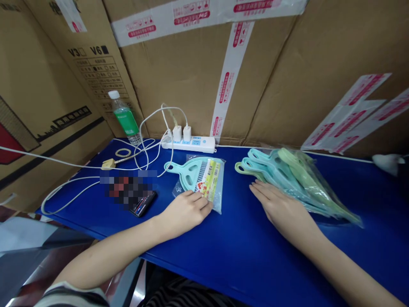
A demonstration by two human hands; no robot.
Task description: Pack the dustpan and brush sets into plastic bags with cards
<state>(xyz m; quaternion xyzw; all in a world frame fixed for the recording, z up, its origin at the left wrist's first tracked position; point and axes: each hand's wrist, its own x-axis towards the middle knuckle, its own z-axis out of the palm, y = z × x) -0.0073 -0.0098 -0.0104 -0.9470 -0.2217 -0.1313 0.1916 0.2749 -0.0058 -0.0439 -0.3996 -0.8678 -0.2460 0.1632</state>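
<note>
A small light-blue dustpan set [190, 174] lies flat in a clear plastic bag, with a yellow printed card over the grey brush bristles. My left hand [187, 212] has its fingers curled over the near edge of this bag; the fingertips are hidden. To the right, several similar bagged dustpans [275, 168], light blue and pale green, overlap in a pile with their looped handles pointing left. My right hand [283, 209] lies against the near side of the pile, palm down, its fingers stretched out and holding nothing visible.
Behind the blue table [236, 260] stands a cardboard wall [191, 72]. A white power strip [194, 144] with two chargers and looping cables sits at the back. A water bottle [127, 121] and a phone [143, 204], partly blurred out, are on the left.
</note>
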